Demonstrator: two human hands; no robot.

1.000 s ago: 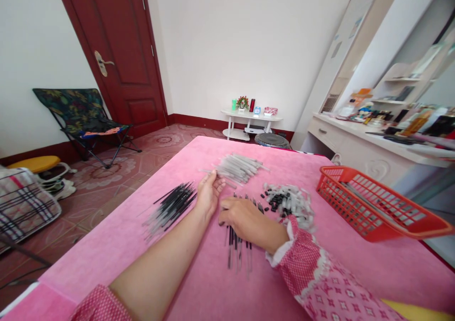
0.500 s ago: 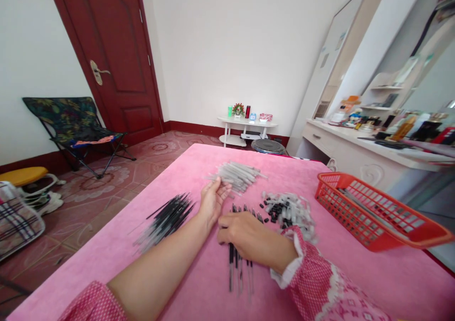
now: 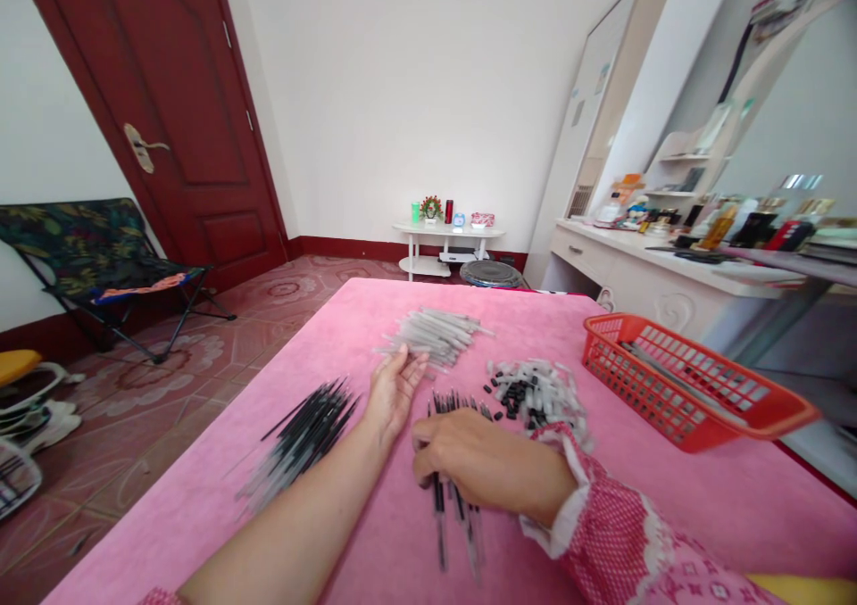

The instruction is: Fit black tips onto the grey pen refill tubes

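Observation:
My left hand (image 3: 395, 393) rests palm up with its fingers loosely bent and apart, right at the near edge of a pile of translucent, thin tubes (image 3: 438, 333). No object shows in that palm. My right hand (image 3: 472, 458) is curled over several slim black pen refills (image 3: 440, 520) lying side by side, their pointed ends sticking out beyond the knuckles. Its fingertips are partly hidden. Left of my left forearm lies a fanned heap of black-and-clear pen refills (image 3: 308, 431). A heap of short translucent caps (image 3: 545, 391) with small black plugs (image 3: 514, 400) sits right of my right hand.
Everything lies on a pink cloth-covered table (image 3: 375, 551). A red plastic basket (image 3: 683, 409) with long grey pieces inside stands at the right edge. Beyond are a cluttered dressing table (image 3: 603, 252), a small white stand (image 3: 428, 266) and a folding chair (image 3: 120, 266).
The camera view has turned slightly to the right. My right hand stays over the row of refills, whose near ends have shifted closer together; the left hand is still beside the tubes.

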